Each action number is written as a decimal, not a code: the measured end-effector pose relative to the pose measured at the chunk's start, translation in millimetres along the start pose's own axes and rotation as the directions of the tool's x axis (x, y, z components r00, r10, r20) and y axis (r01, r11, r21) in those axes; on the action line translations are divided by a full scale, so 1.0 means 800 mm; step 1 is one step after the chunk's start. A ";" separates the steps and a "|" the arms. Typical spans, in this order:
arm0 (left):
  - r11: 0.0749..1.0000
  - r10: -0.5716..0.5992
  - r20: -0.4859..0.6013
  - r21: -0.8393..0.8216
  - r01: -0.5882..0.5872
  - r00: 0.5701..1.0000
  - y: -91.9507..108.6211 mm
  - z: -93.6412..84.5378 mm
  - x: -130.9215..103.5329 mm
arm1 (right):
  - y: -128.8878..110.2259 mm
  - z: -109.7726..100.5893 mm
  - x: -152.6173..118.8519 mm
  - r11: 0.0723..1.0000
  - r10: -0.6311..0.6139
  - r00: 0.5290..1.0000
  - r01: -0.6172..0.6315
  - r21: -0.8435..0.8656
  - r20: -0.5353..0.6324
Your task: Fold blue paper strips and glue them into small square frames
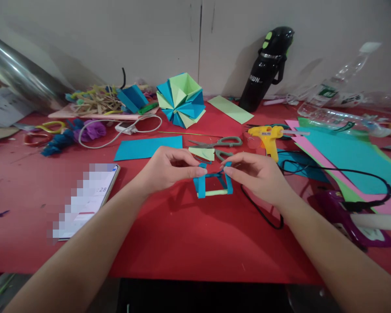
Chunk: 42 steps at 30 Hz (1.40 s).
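Between my two hands is a small paper frame (pixel 201 184) of blue strips with a pale green bar along its lower front. My left hand (pixel 169 169) pinches the top of its left blue strip between thumb and fingers. At the other end, my right hand (pixel 259 176) pinches the top of the right strip. Just behind the frame lie grey-handled scissors (pixel 230 141) and a cut scrap of pale green paper (pixel 202 153). A blue paper sheet (pixel 148 148) is beyond my left hand. Near my right hand sits a yellow glue gun (pixel 269 138).
A phone (pixel 87 204) lies left on the red table (pixel 195 248). A folded blue-and-green paper ornament (pixel 180 100), a black bottle (pixel 263 71) and a clear plastic bottle (pixel 327 93) are at the back. Right are coloured sheets (pixel 355 152), a purple glue gun (pixel 348 221) and black cable (pixel 381 180).
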<state>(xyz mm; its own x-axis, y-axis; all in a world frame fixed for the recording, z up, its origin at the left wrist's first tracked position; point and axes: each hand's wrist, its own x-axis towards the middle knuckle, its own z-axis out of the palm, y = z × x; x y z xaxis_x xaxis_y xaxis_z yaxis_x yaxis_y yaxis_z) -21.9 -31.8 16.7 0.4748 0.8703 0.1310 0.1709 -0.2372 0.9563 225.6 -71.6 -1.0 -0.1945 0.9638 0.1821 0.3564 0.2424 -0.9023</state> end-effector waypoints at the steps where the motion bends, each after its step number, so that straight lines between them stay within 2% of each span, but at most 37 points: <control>1: 1.000 -0.001 0.006 -0.019 0.001 1.000 0.001 0.000 0.000 | -0.002 0.000 0.000 1.000 0.003 1.000 -0.003 0.013 0.003; 7: 0.995 -0.006 0.014 -0.098 0.007 1.000 0.004 0.000 -0.001 | -0.008 0.000 -0.003 0.999 -0.011 1.000 0.011 0.040 -0.003; 15: 0.999 -0.017 -0.039 -0.045 0.015 0.999 0.003 0.002 -0.001 | -0.003 -0.001 -0.001 0.997 -0.077 0.997 0.077 0.009 0.013; 18: 1.000 0.012 -0.054 0.005 -0.012 0.998 0.003 0.001 -0.001 | -0.005 -0.001 -0.001 0.994 -0.103 0.995 0.103 -0.017 0.017; 21: 0.996 0.060 -0.055 0.068 -0.056 0.997 0.002 -0.006 -0.001 | -0.006 -0.007 0.001 0.991 -0.104 0.991 0.096 -0.093 -0.082; 23: 0.992 0.086 -0.072 0.098 -0.078 0.994 0.001 -0.014 -0.001 | 0.000 -0.014 0.003 0.972 -0.135 0.972 0.093 -0.216 -0.191; 25: 0.986 0.116 -0.091 0.133 -0.103 0.989 -0.001 -0.021 -0.001 | 0.013 -0.021 0.008 0.922 -0.208 0.951 0.113 -0.369 -0.230; 27: 0.972 0.157 -0.091 0.190 -0.138 0.983 -0.001 -0.027 -0.002 | 0.033 -0.025 0.015 0.863 -0.242 0.960 0.147 -0.484 -0.140; 29: 0.950 0.207 -0.083 0.257 -0.179 0.975 0.002 -0.031 -0.002 | 0.053 -0.024 0.023 0.828 -0.170 0.985 0.135 -0.544 -0.015; 31: 0.919 0.262 -0.093 0.329 -0.218 0.961 0.005 -0.032 -0.003 | 0.068 -0.019 0.030 0.806 -0.084 0.996 0.094 -0.585 0.044; 33: 0.885 0.304 -0.115 0.401 -0.236 0.946 0.008 -0.033 -0.004 | 0.074 -0.014 0.035 0.785 -0.039 0.999 0.045 -0.618 0.023; 37: 0.822 0.339 -0.147 0.526 -0.217 0.929 0.006 -0.038 -0.006 | 0.068 -0.012 0.038 0.716 -0.045 0.995 -0.026 -0.698 -0.084; 42: 0.752 0.390 -0.221 0.636 -0.171 0.894 -0.002 -0.039 -0.005 | 0.052 -0.015 0.032 0.654 -0.040 0.998 -0.006 -0.756 -0.043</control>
<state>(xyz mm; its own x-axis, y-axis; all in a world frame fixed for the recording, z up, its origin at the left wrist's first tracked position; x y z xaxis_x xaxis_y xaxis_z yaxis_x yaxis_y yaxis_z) -50.6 -21.4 22.7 0.3001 0.7811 0.5476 0.5971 -0.6015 0.5307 246.8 -35.4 -29.3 -0.1697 0.9572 0.2347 0.9254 0.2366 -0.2960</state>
